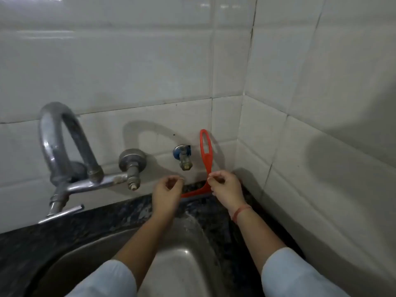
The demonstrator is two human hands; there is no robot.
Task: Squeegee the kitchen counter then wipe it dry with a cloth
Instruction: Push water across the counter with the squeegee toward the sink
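A red squeegee (205, 155) stands upright on its blade on the dark stone counter (120, 213), leaning against the white tiled wall behind the sink. My right hand (225, 187) is beside the lower part of its handle. The curled fingertips touch the handle, but I cannot tell whether they grip it. My left hand (168, 190) hovers just left of the blade, fingers curled in, holding nothing. No cloth is in view.
A steel sink (182, 254) lies under my forearms. A curved metal faucet (64, 151) with a lever juts from the wall at left, beside a valve (132, 166) and a small tap (184, 157). The tiled side wall closes the corner at right.
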